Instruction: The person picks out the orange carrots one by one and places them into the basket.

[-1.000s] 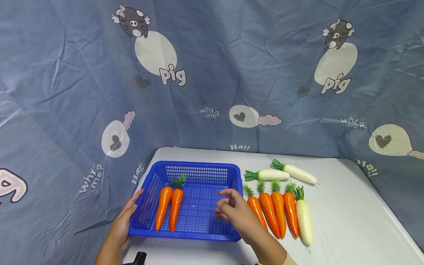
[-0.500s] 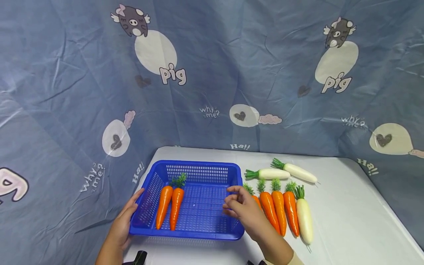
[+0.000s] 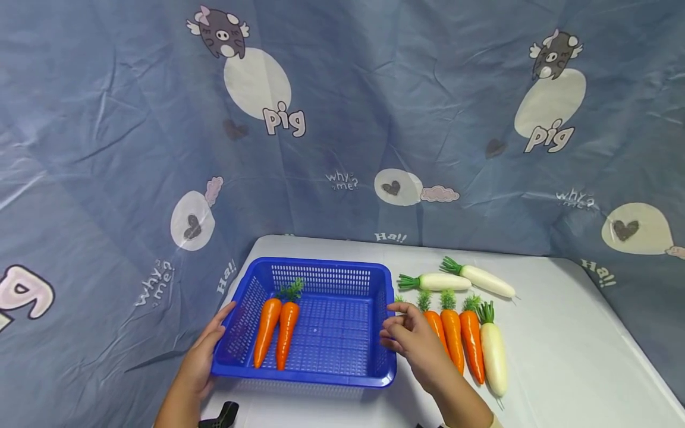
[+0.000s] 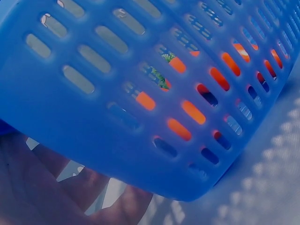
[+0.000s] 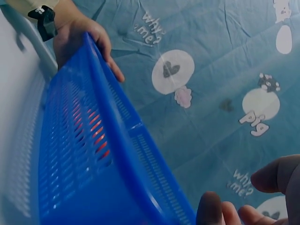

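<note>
My left hand rests against the left side of a blue plastic basket, fingers fairly straight along its outer wall. The left wrist view shows those fingers beside the slotted wall. Two orange carrots with green tops lie side by side in the basket's left part. My right hand hovers at the basket's right rim, fingers loosely bent and holding nothing. Beneath and beyond it lies a row of several carrots, partly hidden by the hand and forearm. A white radish lies at that row's right end.
Two more white radishes with green tops lie behind the carrot row. Everything sits on a white table. A blue printed cloth hangs behind and to the left. Black straps show at the wrists.
My right hand has moved right from above the basket to its right rim, covering more of the nearest carrot. The left hand and the carrots in the basket stay put.
</note>
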`<state>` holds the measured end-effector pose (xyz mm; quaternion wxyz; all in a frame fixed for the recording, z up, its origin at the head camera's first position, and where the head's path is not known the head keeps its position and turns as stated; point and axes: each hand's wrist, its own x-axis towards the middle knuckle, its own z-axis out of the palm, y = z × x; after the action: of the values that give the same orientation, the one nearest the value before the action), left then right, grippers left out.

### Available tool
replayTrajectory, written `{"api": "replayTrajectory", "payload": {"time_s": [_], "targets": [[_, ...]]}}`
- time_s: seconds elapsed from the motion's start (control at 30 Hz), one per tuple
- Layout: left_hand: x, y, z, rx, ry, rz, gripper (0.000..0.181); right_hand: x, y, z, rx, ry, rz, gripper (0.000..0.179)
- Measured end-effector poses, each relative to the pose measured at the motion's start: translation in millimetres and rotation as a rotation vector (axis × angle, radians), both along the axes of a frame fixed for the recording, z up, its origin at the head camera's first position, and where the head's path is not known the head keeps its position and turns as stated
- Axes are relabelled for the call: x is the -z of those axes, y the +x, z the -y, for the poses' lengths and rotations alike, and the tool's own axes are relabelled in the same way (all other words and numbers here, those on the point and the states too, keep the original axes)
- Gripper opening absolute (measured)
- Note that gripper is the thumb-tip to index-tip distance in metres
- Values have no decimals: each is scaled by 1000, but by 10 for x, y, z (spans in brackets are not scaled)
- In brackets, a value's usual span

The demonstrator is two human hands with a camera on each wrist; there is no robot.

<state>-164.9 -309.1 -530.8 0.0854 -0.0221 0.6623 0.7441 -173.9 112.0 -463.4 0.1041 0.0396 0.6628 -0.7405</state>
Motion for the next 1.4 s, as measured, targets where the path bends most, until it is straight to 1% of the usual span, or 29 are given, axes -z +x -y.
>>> {"api": "replayTrajectory", "payload": {"time_s": [0.07,0.2,0.4,0.5,0.7,0.87,1.07,1.2,1.3,1.4], "targets": [[-11,-16,-8,-14,-14,16,53,19,12,-28,21,2,3,43],[-20,-31,-9,-23,-27,32,53,74,11,-76,78,4,-3,38],[-12,-5,-9,-27,-25,45,53,146,-1,-159,152,19,-4,32],[-5,9,-13,-23,-23,37,53,174,-1,-209,162,23,4,33],[17,18,-10,-10,-2,8,53,238,10,-308,178,24,16,40],[41,26,9,-2,28,-25,53,275,10,-385,187,52,17,37],[66,29,46,35,84,-64,52,299,20,-470,204,82,32,35],[65,15,48,62,97,-80,52,340,42,-539,214,83,44,39],[59,5,41,71,93,-81,52,371,36,-592,217,132,31,40],[54,4,36,57,84,-76,53,390,14,-641,226,194,5,42]]}}
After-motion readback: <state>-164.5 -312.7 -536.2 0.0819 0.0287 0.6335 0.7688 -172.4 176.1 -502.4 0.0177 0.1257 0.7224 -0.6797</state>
